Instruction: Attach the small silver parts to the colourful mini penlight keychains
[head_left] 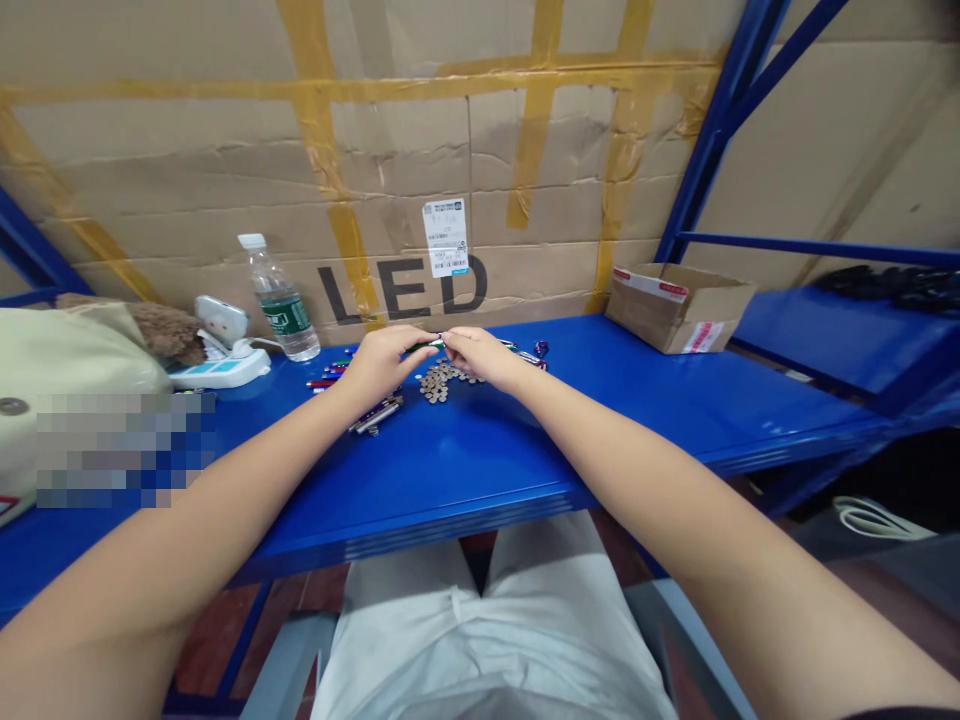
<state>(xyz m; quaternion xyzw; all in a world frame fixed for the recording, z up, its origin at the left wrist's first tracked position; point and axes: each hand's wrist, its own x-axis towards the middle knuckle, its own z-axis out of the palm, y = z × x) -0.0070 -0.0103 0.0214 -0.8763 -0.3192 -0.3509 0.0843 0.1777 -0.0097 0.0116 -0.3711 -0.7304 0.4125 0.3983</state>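
Above the middle of the blue shelf, my left hand (386, 362) is closed on a slim green tube (429, 345), partly hidden by its fingers. My right hand (480, 355) pinches the tube's right end, so both hands meet there. Beneath them lies a pile of small round discs (435, 384), like button cells. Several slim coloured tubes (327, 383) lie to the left of my left hand, and silver ones (377, 418) rest just below it. Beyond my right hand are purple and shiny pieces (536, 354), partly covered by the hand.
A water bottle (281, 305) and a white power strip (225, 370) with a plugged-in charger (223, 318) stand at the left. A pale bag (75, 360) lies nearer on that side. At the back right is an open cardboard box (675, 308). Large taped cardboard (480, 140) closes off the back.
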